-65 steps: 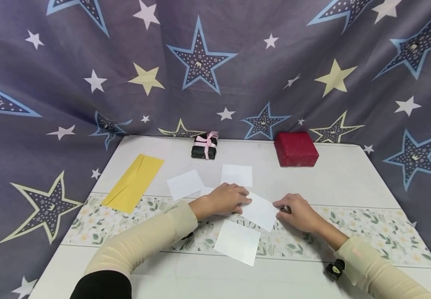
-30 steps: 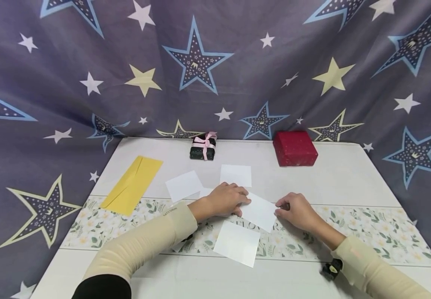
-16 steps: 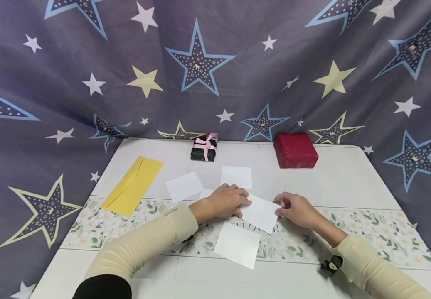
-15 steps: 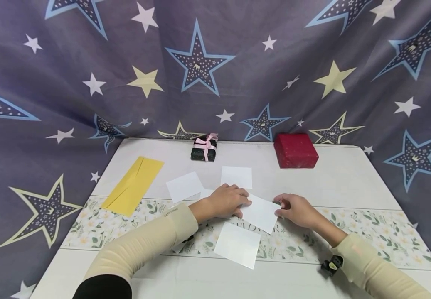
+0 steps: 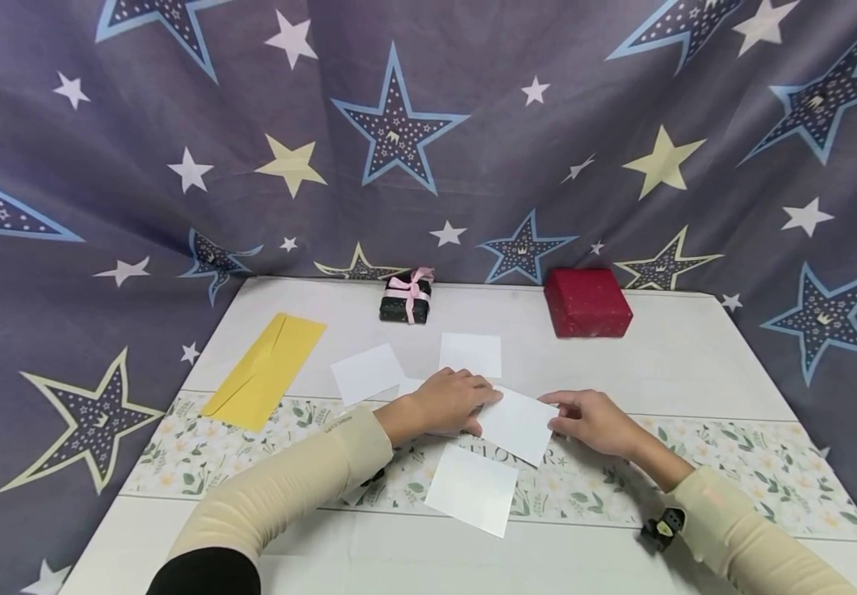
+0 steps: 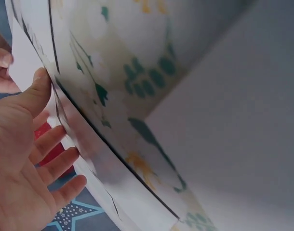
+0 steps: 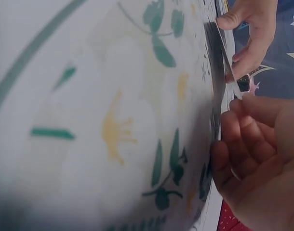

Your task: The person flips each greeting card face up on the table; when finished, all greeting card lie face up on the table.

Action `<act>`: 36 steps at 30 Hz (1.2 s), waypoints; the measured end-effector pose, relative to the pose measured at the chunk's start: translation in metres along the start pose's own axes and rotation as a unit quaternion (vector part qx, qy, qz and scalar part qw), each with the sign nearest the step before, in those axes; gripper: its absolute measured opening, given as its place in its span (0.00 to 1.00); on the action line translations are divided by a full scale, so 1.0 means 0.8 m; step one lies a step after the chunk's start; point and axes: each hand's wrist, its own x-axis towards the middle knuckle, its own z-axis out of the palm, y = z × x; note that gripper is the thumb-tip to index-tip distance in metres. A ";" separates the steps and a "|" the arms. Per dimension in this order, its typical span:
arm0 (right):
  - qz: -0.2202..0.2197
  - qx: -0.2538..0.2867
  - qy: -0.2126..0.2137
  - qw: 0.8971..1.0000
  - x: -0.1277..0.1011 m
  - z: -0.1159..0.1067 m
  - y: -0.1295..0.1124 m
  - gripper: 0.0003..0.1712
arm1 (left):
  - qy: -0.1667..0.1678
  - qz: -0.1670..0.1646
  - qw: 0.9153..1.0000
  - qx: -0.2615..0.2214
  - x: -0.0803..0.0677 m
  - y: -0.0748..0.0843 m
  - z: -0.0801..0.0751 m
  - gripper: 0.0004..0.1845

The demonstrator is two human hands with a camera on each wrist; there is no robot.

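A white sheet of paper (image 5: pixel 516 426) lies at the middle of the table, its right corner raised a little. My right hand (image 5: pixel 593 421) pinches that corner between thumb and index finger; the right wrist view shows the sheet nearly edge-on at the fingertips (image 7: pixel 241 98). On the sheet's left part rests my left hand (image 5: pixel 452 402). Its thumb touches the paper while the other fingers lie spread, as the left wrist view shows. More white papers lie around: one near the front (image 5: pixel 473 489), one behind (image 5: pixel 470 354), one to the left (image 5: pixel 367 373). Another is partly under my left hand.
A yellow envelope (image 5: pixel 268 372) lies at the left. Along the back stand a black gift box with a pink ribbon (image 5: pixel 407 297) and a red box (image 5: pixel 587 302). A floral band crosses the white table cover (image 5: pixel 666 364). A star-patterned curtain (image 5: pixel 488 173) hangs behind.
My right fingers shift slightly at the paper's corner, the index finger now reaching straighter over it than half a second ago. My left hand stays in place.
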 end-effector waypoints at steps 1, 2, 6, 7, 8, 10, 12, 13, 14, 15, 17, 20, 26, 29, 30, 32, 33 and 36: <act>-0.003 0.005 0.001 1.000 0.000 0.000 0.001 0.22 | -0.002 -0.006 1.000 -0.004 0.000 0.000 0.000 0.40; -0.006 0.008 0.002 1.000 0.000 -0.001 0.001 0.23 | -0.004 -0.012 1.000 -0.008 0.001 0.001 0.000 0.43; -0.015 0.024 0.011 1.000 0.001 -0.003 0.000 0.23 | 0.000 -0.028 0.999 -0.024 0.003 0.001 0.000 0.51; -0.017 0.028 0.012 0.999 0.001 -0.004 0.000 0.23 | 0.004 -0.031 0.999 -0.030 0.003 0.001 0.000 0.52; -0.020 0.032 0.013 0.999 0.002 -0.005 0.000 0.23 | 0.009 -0.033 0.999 -0.035 0.005 0.002 -0.001 0.52; -0.020 0.037 0.017 0.999 0.003 -0.007 -0.001 0.22 | 0.024 -0.037 0.998 -0.055 0.007 0.002 -0.002 0.49; -0.021 0.035 0.026 0.999 0.004 -0.010 -0.002 0.20 | 0.050 -0.042 0.995 -0.082 0.009 0.002 -0.004 0.42; -0.024 0.032 0.034 0.999 0.004 -0.012 -0.002 0.18 | 0.067 -0.044 0.992 -0.096 0.010 0.002 -0.005 0.38; -0.024 0.029 0.045 0.998 0.004 -0.014 -0.002 0.16 | 0.086 -0.045 0.989 -0.109 0.011 0.002 -0.007 0.33; -0.023 0.028 0.059 0.998 0.004 -0.017 -0.002 0.14 | 0.106 -0.045 0.986 -0.120 0.011 0.001 -0.009 0.29; -0.023 0.029 0.087 0.995 0.004 -0.021 -0.002 0.10 | 0.145 -0.043 0.980 -0.132 0.012 0.000 -0.012 0.20; -0.028 0.038 0.119 0.992 0.005 -0.027 -0.001 0.09 | 0.193 -0.037 0.970 -0.144 0.014 -0.001 -0.015 0.09; -0.015 0.123 0.100 0.987 0.005 -0.029 0.002 0.17 | 0.241 -0.043 0.959 -0.144 0.016 0.000 -0.015 0.06; -0.007 0.133 0.093 0.987 0.003 -0.027 0.003 0.18 | 0.244 -0.060 0.959 -0.135 0.018 0.002 -0.014 0.07; -0.003 0.126 0.096 0.987 0.002 -0.026 0.004 0.18 | 0.241 -0.068 0.959 -0.136 0.018 0.002 -0.014 0.08; 0.000 0.104 0.102 0.989 0.001 -0.024 0.005 0.16 | 0.230 -0.085 0.958 -0.146 0.020 0.004 -0.013 0.09; 0.000 0.095 0.103 0.990 0.001 -0.024 0.005 0.16 | 0.225 -0.093 0.958 -0.153 0.021 0.004 -0.013 0.10; 0.004 0.070 0.106 0.992 0.001 -0.023 0.007 0.19 | 0.204 -0.108 0.957 -0.178 0.024 0.006 -0.013 0.14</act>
